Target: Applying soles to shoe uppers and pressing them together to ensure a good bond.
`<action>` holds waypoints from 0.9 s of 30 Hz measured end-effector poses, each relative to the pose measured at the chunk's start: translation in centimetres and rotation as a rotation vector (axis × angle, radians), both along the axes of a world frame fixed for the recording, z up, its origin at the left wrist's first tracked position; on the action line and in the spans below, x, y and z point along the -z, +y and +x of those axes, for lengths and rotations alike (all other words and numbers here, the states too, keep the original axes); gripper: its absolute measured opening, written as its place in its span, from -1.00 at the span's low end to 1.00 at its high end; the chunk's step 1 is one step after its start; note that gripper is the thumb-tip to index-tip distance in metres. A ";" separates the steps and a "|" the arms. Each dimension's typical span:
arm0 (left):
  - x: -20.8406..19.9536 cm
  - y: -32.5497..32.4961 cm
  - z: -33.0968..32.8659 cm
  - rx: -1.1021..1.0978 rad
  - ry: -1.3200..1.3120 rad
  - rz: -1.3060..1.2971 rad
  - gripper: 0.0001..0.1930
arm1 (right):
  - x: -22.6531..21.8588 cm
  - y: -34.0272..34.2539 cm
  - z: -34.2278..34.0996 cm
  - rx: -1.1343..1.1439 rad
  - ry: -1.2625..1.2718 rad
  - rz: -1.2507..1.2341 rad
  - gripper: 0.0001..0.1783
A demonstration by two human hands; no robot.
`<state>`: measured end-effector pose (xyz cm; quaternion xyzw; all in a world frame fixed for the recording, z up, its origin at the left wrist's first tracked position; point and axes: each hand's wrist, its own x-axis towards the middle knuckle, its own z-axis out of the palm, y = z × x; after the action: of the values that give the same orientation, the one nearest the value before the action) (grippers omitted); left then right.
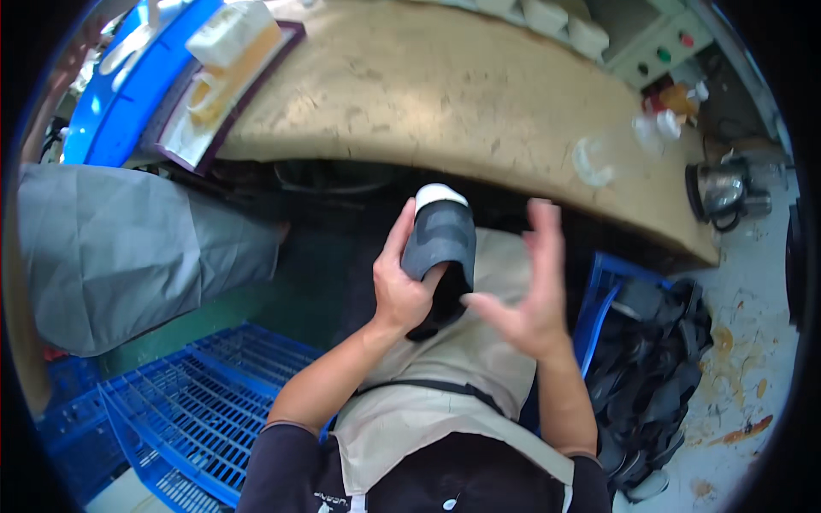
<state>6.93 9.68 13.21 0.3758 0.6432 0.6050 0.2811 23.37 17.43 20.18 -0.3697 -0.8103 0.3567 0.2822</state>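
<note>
The left hand [398, 289] grips a curved, grey, white-toed, fabric-looking shoe upper [441, 242] before the near edge of the long brown bench [410, 94]; the right hand [534, 312], blurred, is open beside it.

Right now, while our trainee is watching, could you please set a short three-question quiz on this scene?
1. Multiple choice: what colour is the rounded tip of the grey shoe piece?
A) red
B) white
C) green
2. True or false: the right hand is held open, with its fingers raised.
3. Fill in: the heap of dark pieces lies on the person's ____ side.

Key:
1. B, white.
2. True; the left hand has the grip on the shoe piece.
3. Right.
</note>
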 end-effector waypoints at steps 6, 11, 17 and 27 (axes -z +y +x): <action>1.9 -3.1 0.9 0.177 -0.151 -0.032 -0.18 | 5.4 -2.1 -1.8 0.021 -0.043 0.115 -0.16; 1.7 -3.9 -2.4 0.214 0.508 0.129 -0.21 | 7.3 -3.4 -2.5 -0.036 -0.016 0.117 -0.29; 2.7 -6.3 -5.0 0.318 0.662 0.139 -0.29 | 8.1 -4.7 -2.9 -0.156 -0.011 0.181 -0.33; 5.7 -6.2 -6.3 0.395 0.818 0.116 -0.42 | 13.9 -5.2 -2.9 -0.093 0.117 0.355 -0.52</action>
<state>0.67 3.44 7.53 0.7145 0.5823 0.3766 0.0924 20.49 12.22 6.25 -0.2551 -0.8588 0.2416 0.3728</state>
